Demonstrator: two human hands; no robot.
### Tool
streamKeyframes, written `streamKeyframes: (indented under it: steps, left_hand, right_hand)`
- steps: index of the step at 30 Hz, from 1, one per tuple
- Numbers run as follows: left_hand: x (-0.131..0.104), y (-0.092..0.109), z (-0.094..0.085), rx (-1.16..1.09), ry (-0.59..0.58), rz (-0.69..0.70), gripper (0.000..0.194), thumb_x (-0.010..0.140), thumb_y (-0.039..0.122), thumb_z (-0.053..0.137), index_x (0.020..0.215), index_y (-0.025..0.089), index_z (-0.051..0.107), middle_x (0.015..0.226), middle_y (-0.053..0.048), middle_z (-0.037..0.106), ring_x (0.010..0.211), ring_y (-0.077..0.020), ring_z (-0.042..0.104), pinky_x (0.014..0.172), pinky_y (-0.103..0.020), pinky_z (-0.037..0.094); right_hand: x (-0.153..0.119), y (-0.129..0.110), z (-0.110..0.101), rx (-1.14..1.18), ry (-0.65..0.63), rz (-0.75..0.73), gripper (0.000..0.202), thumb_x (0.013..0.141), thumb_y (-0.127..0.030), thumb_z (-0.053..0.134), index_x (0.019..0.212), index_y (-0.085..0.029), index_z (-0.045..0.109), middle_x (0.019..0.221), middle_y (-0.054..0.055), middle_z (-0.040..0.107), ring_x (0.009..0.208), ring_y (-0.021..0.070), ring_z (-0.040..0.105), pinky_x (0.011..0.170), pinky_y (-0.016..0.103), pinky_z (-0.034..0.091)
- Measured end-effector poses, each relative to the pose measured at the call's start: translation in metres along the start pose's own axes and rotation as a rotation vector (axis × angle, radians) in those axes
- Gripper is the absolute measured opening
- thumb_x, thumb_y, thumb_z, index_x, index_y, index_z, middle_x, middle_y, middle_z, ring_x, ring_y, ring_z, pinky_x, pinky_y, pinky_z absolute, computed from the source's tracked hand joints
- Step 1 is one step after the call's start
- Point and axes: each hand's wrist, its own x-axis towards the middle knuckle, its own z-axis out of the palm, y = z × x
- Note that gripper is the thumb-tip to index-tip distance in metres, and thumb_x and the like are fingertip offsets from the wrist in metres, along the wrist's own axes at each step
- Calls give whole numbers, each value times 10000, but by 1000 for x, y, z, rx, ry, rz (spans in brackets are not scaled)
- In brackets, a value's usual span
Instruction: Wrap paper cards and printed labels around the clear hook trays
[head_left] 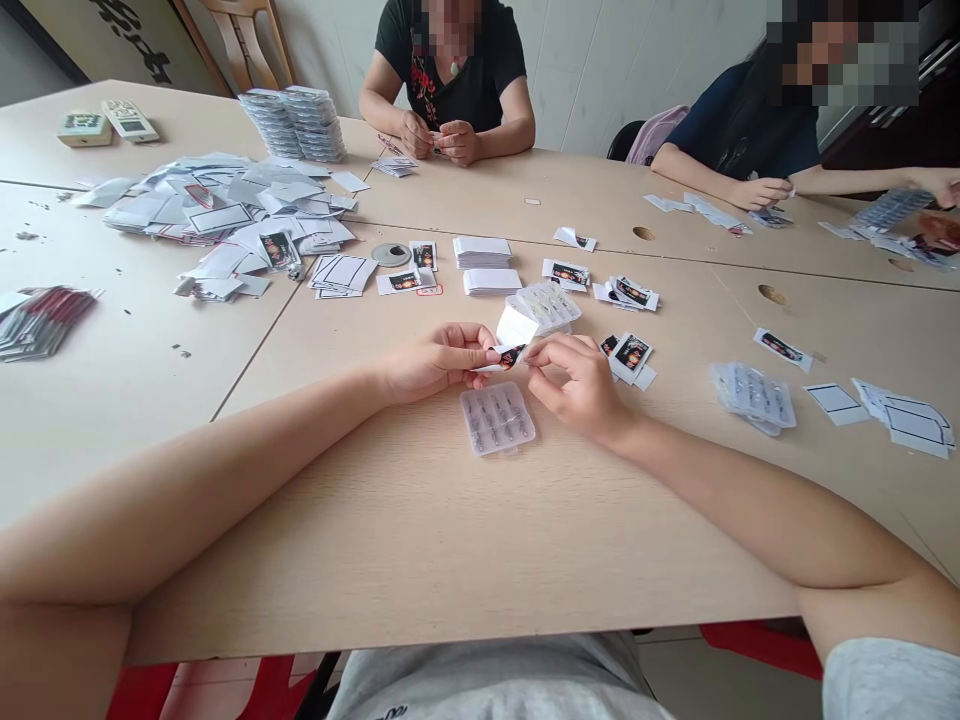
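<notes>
Between my two hands is a small printed label (511,357), white with a dark picture. My left hand (442,362) is closed on its left end, thumb on top. At its right end, the fingertips of my right hand (574,380) pinch the edge. A clear plastic case (498,418) with several small metal pieces in compartments lies on the table just below my hands. Behind my fingers more clear cases (551,308) are stacked, partly covered by something white. Printed labels (630,355) lie right of my right hand.
A large pile of white packets (232,205) covers the left of the table (420,540), near tall stacks of cases (296,125). White card stacks (484,252), a tape roll (391,255) and more cases (752,395) lie around. Two people (454,90) work across the table.
</notes>
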Motion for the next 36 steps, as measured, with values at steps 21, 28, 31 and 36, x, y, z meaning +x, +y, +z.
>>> streamKeyframes:
  steps: [21, 28, 31, 36]
  left_hand:
    - [-1, -2, -4, -5, -39, 16, 140, 743, 202, 692, 780, 129, 579, 679, 5, 569, 580, -67, 539, 574, -204, 422]
    - [-1, -2, -4, -19, -33, 7, 154, 724, 201, 703, 774, 137, 573, 663, 4, 569, 576, -77, 546, 578, -217, 414]
    - [0, -3, -5, -18, -51, 12, 138, 734, 192, 690, 780, 136, 574, 666, 0, 567, 585, -81, 548, 585, -216, 414]
    - [-1, -3, -6, -21, -52, 16, 110, 766, 196, 663, 794, 135, 577, 682, 2, 563, 586, -77, 549, 585, -214, 416]
  right_hand:
    - [1, 3, 0, 96, -5, 102, 121, 747, -115, 561, 772, -220, 615, 833, 12, 702, 830, 200, 649, 799, 367, 465]
    - [0, 5, 0, 111, -5, 119, 92, 754, -133, 571, 762, -215, 612, 818, 19, 703, 815, 200, 655, 787, 366, 483]
    - [0, 5, 1, 112, -1, 122, 84, 756, -135, 571, 755, -209, 609, 825, 24, 703, 827, 203, 656, 792, 369, 485]
    - [1, 6, 2, 120, -2, 138, 78, 753, -137, 572, 752, -208, 603, 821, 27, 700, 832, 207, 654, 798, 376, 486]
